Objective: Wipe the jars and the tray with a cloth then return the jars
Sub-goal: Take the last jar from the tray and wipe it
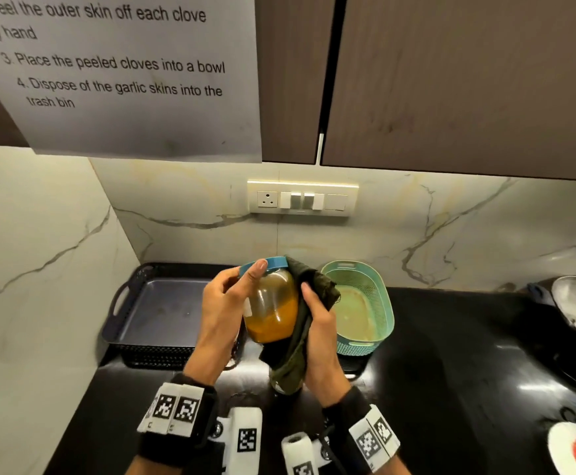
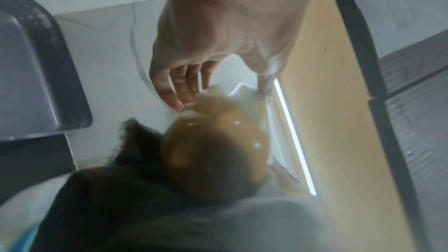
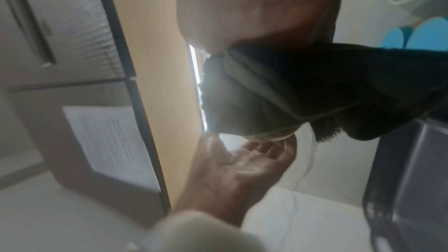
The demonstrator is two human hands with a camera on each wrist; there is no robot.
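From your head view, the cloth [image 1: 308, 317] hides one side of the jar [image 1: 272, 303]. The dark tray [image 1: 156, 303] and green basket [image 1: 362, 310] sit on the black counter [image 1: 451, 354] by the marble wall. Your left hand [image 1: 223, 313] curls round the jar, held up in the air; your right hand [image 1: 320, 337] grips the cloth against it.

Your left wrist view is blurry: the fingers [image 2: 179, 87] touch the jar.

Your right wrist view is dim; the cloth seems to cover the jar.
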